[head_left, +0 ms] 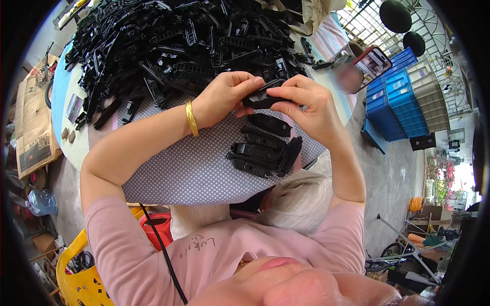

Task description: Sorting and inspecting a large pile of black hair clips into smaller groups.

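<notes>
Between my two hands, above the table's near half, is a curved black plastic part [262, 100]. My left hand [228, 95], below a gold bangle, closes on its left end with the thumb on top. My right hand [306, 102] pinches the other end between thumb and fingers. Just below the hands lies a small group of similar black parts [258, 153], set close together on the dotted cloth. Beyond my hands rises a large heap of black plastic parts [168, 46]. My fingers hide some of the held part.
A patterned tablecloth [173, 173] covers the round table. At the right, a phone [375, 64] stands near the table edge, with blue crates [395, 102] behind it. A cardboard sheet [33, 127] is at the left, and a yellow chair [76, 270] at lower left.
</notes>
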`<state>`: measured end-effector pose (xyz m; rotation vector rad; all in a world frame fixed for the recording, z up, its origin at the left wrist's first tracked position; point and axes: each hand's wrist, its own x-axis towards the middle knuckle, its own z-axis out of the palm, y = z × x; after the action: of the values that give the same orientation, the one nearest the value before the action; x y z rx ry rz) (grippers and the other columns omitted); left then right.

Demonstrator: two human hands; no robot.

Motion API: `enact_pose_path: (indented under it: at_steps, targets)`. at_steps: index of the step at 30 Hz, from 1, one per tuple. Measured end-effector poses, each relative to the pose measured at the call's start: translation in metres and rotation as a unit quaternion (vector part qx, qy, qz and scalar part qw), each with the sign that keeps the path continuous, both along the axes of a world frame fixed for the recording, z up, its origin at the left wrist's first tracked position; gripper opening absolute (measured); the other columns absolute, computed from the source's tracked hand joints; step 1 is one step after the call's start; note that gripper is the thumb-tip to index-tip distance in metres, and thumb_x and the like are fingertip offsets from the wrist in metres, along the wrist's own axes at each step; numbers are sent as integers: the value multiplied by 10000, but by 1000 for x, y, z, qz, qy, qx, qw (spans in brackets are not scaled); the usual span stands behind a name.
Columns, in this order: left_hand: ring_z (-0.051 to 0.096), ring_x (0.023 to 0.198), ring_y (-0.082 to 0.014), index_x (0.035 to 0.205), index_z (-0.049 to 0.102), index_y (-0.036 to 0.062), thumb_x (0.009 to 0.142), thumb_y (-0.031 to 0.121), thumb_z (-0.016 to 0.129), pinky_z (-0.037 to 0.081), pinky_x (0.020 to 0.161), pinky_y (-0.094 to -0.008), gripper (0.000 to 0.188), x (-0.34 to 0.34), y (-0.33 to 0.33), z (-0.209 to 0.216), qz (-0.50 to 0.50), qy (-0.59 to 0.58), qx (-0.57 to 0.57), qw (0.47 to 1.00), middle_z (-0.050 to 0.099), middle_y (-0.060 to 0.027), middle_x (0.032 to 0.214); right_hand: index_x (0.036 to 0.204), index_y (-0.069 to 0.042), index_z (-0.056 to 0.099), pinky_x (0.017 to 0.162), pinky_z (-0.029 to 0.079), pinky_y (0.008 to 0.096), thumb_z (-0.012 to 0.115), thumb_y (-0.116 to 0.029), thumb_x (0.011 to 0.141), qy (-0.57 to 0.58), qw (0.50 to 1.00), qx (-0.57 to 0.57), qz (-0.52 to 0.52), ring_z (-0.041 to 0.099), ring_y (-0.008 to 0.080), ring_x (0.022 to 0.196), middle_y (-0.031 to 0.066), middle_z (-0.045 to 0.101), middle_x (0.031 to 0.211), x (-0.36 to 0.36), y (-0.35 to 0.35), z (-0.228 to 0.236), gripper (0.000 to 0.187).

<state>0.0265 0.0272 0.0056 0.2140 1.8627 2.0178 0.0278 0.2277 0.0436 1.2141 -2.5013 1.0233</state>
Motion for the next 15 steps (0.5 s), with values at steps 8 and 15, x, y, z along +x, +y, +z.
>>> enact_pose_path:
  at_steps: [8, 15]
  targets:
    - [543, 590, -53, 1091, 588, -10, 830, 187, 647, 435, 494, -185, 332, 5, -1, 2, -1, 131, -31, 991, 614, -35, 743, 944, -25, 663, 568, 456, 236, 714, -70, 714, 65, 997, -6, -52, 571, 156, 648, 80, 587, 840, 1, -3, -3, 240]
    - [638, 741, -138, 1124, 574, 15, 727, 81, 711, 515, 653, -256, 425, 4, -3, 1, 4, 359, -157, 920, 663, -111, 887, 1047, -8, 593, 727, 468, 340, 774, -187, 630, 155, 986, 38, -54, 590, 251, 772, 125, 589, 934, -4, 5, 0, 489]
